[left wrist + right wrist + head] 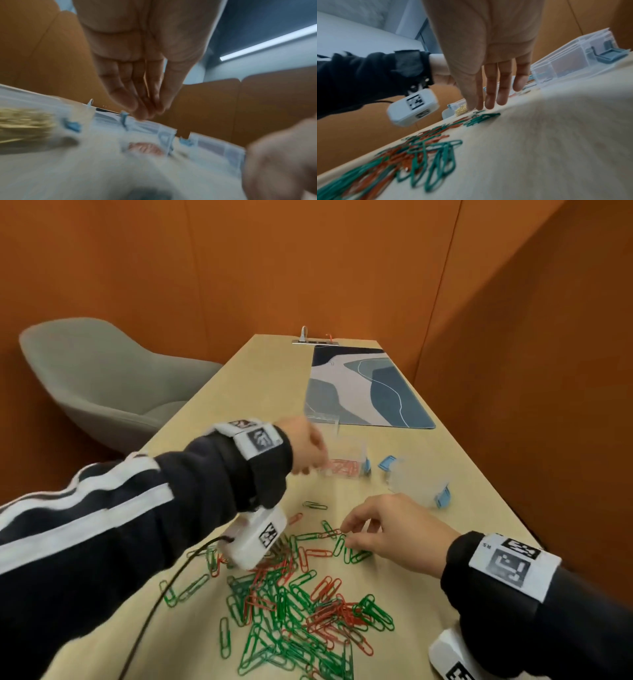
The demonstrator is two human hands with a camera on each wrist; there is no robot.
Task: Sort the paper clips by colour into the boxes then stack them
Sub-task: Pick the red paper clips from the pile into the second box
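Note:
A loose pile of red and green paper clips [294, 604] [419, 155] covers the near part of the table. Beyond it stands a clear box holding red clips [344, 467] [145, 147]. My left hand [306, 451] [145, 112] hovers, blurred, just above and to the left of that box. Its fingers are straight with the tips gathered, and no clip shows between them. My right hand [346, 532] [476, 106] reaches down at the pile's far edge, thumb and forefinger apart around the end of a red clip [330, 534]. Another clear box with blue latches [414, 479] lies to the right.
A blue patterned mat [363, 388] lies on the far half of the table, with a socket strip [315, 340] at its far edge. A grey chair [102, 385] stands to the left. Orange walls close in behind and to the right. A box of gold clips [460, 108] sits nearby.

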